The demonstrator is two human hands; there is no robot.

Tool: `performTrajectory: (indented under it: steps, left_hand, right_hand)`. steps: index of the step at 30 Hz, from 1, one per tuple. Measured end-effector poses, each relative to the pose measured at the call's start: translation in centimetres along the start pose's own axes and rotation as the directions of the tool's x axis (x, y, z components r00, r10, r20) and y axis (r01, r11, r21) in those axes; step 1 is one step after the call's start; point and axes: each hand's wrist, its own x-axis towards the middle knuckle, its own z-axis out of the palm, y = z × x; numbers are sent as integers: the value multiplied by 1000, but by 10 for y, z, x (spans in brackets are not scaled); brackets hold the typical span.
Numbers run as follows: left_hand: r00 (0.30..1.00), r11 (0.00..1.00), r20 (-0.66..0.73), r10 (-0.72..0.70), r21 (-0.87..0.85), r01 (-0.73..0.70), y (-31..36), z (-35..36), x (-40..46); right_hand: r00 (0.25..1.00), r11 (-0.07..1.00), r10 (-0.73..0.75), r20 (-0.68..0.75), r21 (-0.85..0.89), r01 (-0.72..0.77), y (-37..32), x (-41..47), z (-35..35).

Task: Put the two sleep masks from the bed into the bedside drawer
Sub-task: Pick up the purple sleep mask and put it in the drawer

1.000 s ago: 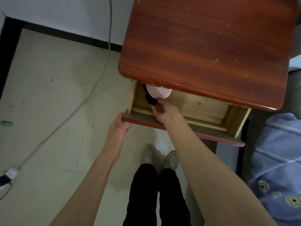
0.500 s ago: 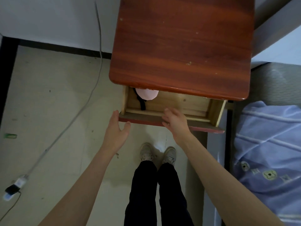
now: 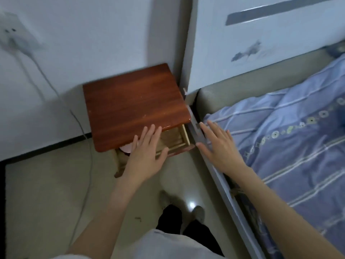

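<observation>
The red-brown bedside table (image 3: 134, 105) stands against the wall, left of the bed. Its wooden drawer (image 3: 183, 136) is pulled out under the top. A pink sleep mask (image 3: 127, 148) lies inside the drawer at its left end, partly hidden by my left hand (image 3: 147, 156). That hand hovers flat over the drawer front, fingers spread, holding nothing. My right hand (image 3: 218, 146) is spread open above the bed's edge, just right of the drawer, also empty. No second mask shows on the bed.
The bed with a blue patterned quilt (image 3: 291, 137) fills the right side, with a grey bed frame rail (image 3: 224, 180) along it. A white cable (image 3: 82, 128) runs from a wall socket (image 3: 11, 36) down to the floor. My feet (image 3: 179, 204) stand before the table.
My right hand let go of the pink mask in the drawer and pulled out toward the bed edge. My left hand moved up over the drawer. The view has risen and swung right.
</observation>
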Motion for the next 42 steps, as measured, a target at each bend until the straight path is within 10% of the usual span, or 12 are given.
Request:
performTrajectory:
  steps: [10,20,29,42]
  left_hand:
    - [817,816,173,550,97,-570,215,38,-42]
    - [316,379,403,859,-86,-921,429,175,-256]
    - [-109,22,423,900,-292,-956,582,286,-422]
    - [-230,-5,604,763,-351,-936,767,495,-551]
  right_hand:
    - [803,869,491,-337,125,-479,104,-243,-62]
    - [335,493,832,-442,314,-811,156,-603,-38]
    - [-94,136,899,-428,477,-869,188,-835,-2]
    - [-269,-95,931,-247,547,-832,355,-1037,17]
